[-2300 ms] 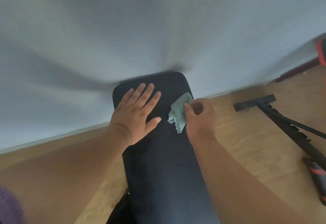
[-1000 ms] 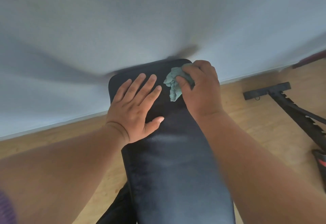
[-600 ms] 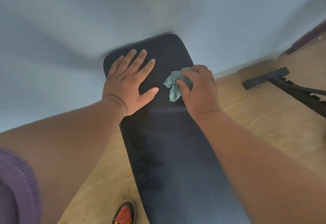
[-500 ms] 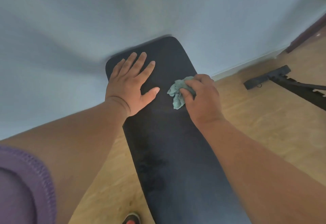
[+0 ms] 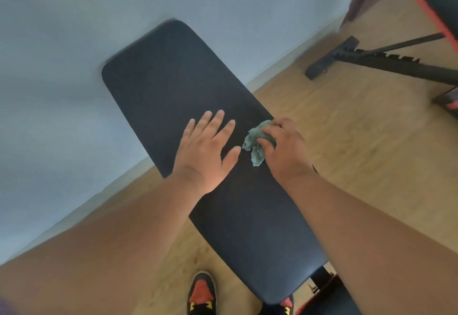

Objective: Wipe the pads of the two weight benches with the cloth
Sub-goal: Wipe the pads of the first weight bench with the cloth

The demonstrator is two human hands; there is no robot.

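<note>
A long black bench pad (image 5: pixel 173 76) runs from the lower right up toward the wall. My left hand (image 5: pixel 207 149) lies flat on the middle of the pad, fingers spread. Beside it, my right hand (image 5: pixel 285 148) grips a crumpled pale green cloth (image 5: pixel 256 144) and presses it on the pad near its right edge. Part of a second bench (image 5: pixel 441 4) with red trim shows at the top right corner.
A pale blue wall (image 5: pixel 74 42) stands right behind the pad's far end. The second bench's black metal frame (image 5: pixel 371 61) lies on the wooden floor (image 5: pixel 347 128) at the right. My red and black shoes (image 5: pixel 202 295) stand beside the pad's near end.
Both hands have slid down the pad from its far end toward its middle, the right one drawing the cloth along. The view has tilted and more of the pad shows.
</note>
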